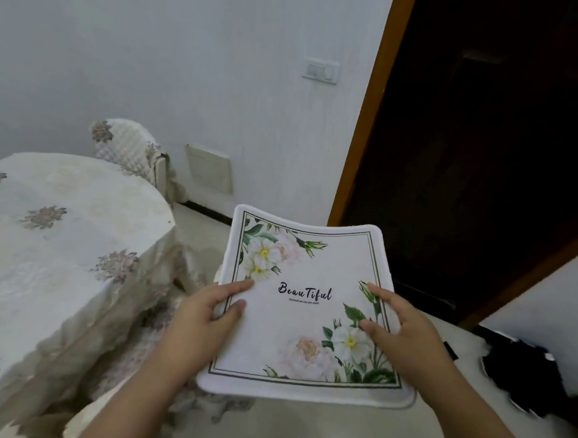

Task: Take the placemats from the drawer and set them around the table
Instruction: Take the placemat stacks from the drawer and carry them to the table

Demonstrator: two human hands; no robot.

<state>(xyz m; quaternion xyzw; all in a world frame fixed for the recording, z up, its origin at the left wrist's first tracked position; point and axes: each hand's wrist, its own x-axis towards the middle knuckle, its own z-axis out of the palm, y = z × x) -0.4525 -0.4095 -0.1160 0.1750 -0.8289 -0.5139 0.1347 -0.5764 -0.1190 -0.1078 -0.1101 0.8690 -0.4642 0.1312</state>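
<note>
I hold a white placemat (pixel 308 270) with flower prints and the word "Beautiful" in front of me, above the floor. It looks like a small stack; a second edge shows under its left side. My left hand (pixel 204 315) grips its left edge, thumb on top. My right hand (pixel 399 323) grips its right edge the same way. The table (pixel 60 225), covered with a pale floral cloth, stands to the left of the mats.
A chair (pixel 126 148) with a quilted cover stands behind the table by the white wall. Another covered chair seat (pixel 159 332) sits below my left arm. A dark doorway (pixel 488 146) with a brown frame is at the right. A black object (pixel 522 372) lies at the far right.
</note>
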